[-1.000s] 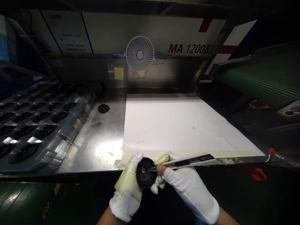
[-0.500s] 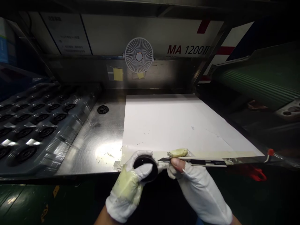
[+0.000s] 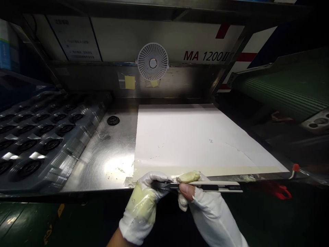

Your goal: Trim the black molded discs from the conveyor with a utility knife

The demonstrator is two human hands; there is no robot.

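My left hand [image 3: 142, 204], in a white glove with yellowish tape across it, is closed around a black round part [image 3: 159, 185]. That part is now turned edge-on and largely covered by the fingers. In my right hand [image 3: 209, 207], also gloved in white with the thumb tip bare, a utility knife [image 3: 228, 187] lies nearly level. Its blade end points left and meets the black part; whether it cuts in cannot be made out. Yellowish tape wraps a finger of my right hand. Both hands are together at the bench's front edge.
White paper [image 3: 185, 137] covers the bench's middle. A lone black ringed part [image 3: 113, 120] sits on bare metal [image 3: 102, 151] left of it. Farther left stands a clear plastic tray [image 3: 61, 164] with several such parts. A small fan [image 3: 153, 62] is at the back; a red-handled tool [image 3: 282, 192] hangs front right.
My left hand has turned the black part from face-up to edge-on. My right hand has shifted slightly left and down with the knife, bringing its blade end against the part.
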